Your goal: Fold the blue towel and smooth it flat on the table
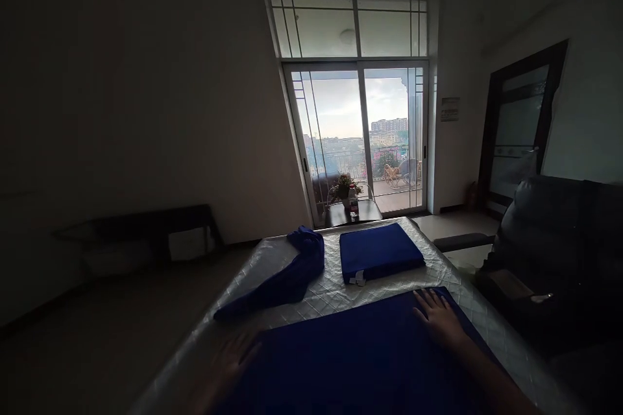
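Observation:
A large piece of dark blue cloth [341,356] lies spread on a table with a quilted silvery cover [280,314], running off the bottom of the view. On its far right corner rests my right hand [440,318], palm down with fingers spread. By the far left corner, in shadow, is my left hand [233,356], its fingers stretched out along the edge; whether it presses on the cloth is hard to see. Beyond lies a neatly folded blue cloth [382,249] with white tags [357,277]. Left of it sits a crumpled blue garment or cloth [296,272].
Past the far end stands a small dark table or chair [333,214] with a potted plant [344,188] and a bottle [354,202]. A dark armchair [559,240] is close on the right. Glass sliding doors [335,123] are behind, and a low dark bench [150,224] stands left.

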{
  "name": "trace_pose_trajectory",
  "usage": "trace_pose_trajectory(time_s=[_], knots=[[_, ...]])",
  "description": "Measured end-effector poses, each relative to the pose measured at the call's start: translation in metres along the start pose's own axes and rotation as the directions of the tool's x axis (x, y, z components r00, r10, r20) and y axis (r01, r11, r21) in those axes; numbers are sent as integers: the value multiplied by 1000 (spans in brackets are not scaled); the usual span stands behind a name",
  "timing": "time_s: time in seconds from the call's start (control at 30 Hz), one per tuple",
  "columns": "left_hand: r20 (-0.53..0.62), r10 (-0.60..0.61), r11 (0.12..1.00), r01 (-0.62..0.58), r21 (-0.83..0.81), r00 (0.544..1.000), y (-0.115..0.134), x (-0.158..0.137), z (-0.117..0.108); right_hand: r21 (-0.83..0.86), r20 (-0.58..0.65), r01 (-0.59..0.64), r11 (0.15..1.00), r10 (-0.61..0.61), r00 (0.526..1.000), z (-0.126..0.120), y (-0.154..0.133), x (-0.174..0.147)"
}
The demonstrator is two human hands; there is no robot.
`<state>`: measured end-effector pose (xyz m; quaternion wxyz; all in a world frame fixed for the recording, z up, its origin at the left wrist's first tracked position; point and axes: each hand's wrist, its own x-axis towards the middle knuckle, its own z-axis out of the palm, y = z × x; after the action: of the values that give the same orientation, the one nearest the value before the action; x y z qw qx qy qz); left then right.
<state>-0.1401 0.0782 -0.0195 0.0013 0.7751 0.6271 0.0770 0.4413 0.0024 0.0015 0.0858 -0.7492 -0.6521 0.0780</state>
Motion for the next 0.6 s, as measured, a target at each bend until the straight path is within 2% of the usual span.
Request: trace_pose_trajectory(time_s=[0.13,0.27,0.33,0.4,0.5,0.6], knots=[[90,-7,1000,9,-24,996,3,5,-14,-29,3,-3,1000,3,1000,-5,2,4],[139,-81,995,73,63,987,32,7,-34,-30,-22,-21,999,20,1000,-3,14,6],[106,-38,998,33,52,994,62,9,-40,-19,-36,-26,999,26,999,-1,22,8],[73,88,996,-88,-2,993,102,13,-42,-16,-47,-24,1000,23,999,1,29,10],[88,270,962,-264,-69,959,174,19,-39,-21,-63,-8,1000,7,998,2,32,10],[119,413,907,-397,-138,903,237,24,-27,-20,-70,-7,1000,5,998,2,31,9]])
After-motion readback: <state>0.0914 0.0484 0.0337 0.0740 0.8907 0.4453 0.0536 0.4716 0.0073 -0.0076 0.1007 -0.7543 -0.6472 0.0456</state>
